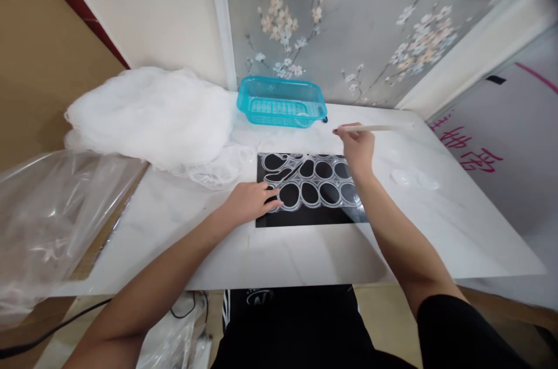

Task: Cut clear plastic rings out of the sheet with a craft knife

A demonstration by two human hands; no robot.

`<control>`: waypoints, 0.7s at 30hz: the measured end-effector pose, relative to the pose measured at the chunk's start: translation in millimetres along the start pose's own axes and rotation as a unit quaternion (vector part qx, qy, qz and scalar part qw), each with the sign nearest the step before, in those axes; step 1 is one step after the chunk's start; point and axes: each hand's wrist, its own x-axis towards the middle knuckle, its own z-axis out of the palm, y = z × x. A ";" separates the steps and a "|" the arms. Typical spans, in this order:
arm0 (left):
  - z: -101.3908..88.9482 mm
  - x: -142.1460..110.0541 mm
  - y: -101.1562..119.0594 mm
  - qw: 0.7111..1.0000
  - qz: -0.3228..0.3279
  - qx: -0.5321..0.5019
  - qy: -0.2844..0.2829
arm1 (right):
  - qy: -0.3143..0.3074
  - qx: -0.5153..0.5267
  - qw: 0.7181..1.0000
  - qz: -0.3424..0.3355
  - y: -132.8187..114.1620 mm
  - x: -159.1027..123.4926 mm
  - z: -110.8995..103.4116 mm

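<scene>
A black rectangular mat (314,219) lies on the white table, topped by a translucent white sheet (320,182) with rows of rounded openings. One strip of that sheet looks loose and twisted near its upper left. My left hand (257,200) rests on the left edge of the mat, its fingers stretched out over the sheet. Above the mat's upper right, my right hand (360,148) is closed around a thin pale stick (387,128), held nearly level. The stick's dark tip points left, apart from the sheet; its exact kind is unclear.
A turquoise plastic basket (282,90) stands behind the mat, with a small dark object (325,119) beside it. White, gauzy material (152,116) is heaped at the left. Clear round pieces (414,179) lie to the right. Clear plastic (52,218) hangs at the left table edge.
</scene>
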 end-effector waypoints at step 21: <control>-3.4 46.7 21.5 0.998 0.019 0.065 -0.010 | -0.257 -0.004 0.965 0.045 -9.7 -76.9 2.3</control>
